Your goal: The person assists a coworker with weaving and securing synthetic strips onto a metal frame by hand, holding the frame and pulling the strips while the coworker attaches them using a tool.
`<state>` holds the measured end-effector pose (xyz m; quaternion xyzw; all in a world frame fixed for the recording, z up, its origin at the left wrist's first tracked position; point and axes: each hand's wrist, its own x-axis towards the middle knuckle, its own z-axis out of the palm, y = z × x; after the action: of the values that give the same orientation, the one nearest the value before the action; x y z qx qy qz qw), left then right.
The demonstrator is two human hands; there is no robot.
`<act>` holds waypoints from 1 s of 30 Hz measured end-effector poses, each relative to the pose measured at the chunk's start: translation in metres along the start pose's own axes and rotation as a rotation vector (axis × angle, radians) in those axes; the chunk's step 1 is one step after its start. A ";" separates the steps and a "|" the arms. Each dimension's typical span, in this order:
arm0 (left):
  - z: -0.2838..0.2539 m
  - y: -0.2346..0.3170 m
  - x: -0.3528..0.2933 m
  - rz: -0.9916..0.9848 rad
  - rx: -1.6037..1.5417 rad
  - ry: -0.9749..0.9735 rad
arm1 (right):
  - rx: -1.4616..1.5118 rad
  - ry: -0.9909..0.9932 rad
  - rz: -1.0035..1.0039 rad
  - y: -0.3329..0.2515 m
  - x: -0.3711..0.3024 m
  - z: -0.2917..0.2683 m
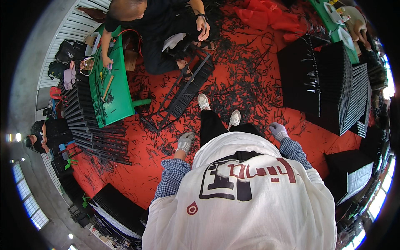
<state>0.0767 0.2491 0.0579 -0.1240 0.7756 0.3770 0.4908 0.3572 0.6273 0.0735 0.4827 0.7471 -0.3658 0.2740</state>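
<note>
Both left hand [186,141] and right hand [278,131] hang gloved, grip unclear; black scraps [252,98] litter the red floor [312,135]; a black frame [188,92] lies between pale shoes [203,102] and green table [123,93].

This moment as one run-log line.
left hand: gloved, nothing visibly held | right hand: gloved, nothing visibly held | ahead: black slatted frame on red floor, black strips scattered around | co-worker: beside green table
</note>
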 end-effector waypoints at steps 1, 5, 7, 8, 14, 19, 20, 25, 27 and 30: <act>0.000 0.000 0.000 -0.003 -0.009 0.005 | 0.005 0.004 -0.003 0.000 0.000 0.000; 0.002 0.003 -0.001 -0.004 -0.012 -0.007 | 0.010 -0.003 0.009 0.000 -0.002 -0.001; 0.002 0.003 -0.001 -0.023 0.015 -0.002 | -0.007 0.004 -0.006 0.000 -0.002 -0.001; 0.002 -0.002 0.003 -0.022 0.015 -0.003 | -0.007 0.004 -0.006 0.000 -0.002 -0.001; 0.001 -0.011 0.010 0.041 0.004 -0.016 | 0.018 0.003 0.016 0.000 -0.003 0.000; 0.002 -0.007 0.005 0.032 0.003 -0.003 | 0.004 -0.006 0.007 0.000 -0.002 0.001; 0.002 -0.005 0.003 0.033 0.003 -0.004 | 0.004 -0.005 0.008 0.000 -0.002 0.000; 0.002 -0.002 -0.002 0.033 -0.023 0.008 | 0.004 -0.003 0.009 -0.003 -0.004 0.000; 0.003 -0.002 -0.003 0.029 -0.021 0.011 | 0.010 -0.007 0.009 -0.002 -0.005 0.000; 0.003 -0.003 -0.002 0.030 -0.034 0.007 | 0.010 -0.019 0.014 -0.003 -0.005 0.000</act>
<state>0.0818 0.2486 0.0575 -0.1216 0.7726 0.3970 0.4804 0.3566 0.6242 0.0779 0.4859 0.7392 -0.3721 0.2811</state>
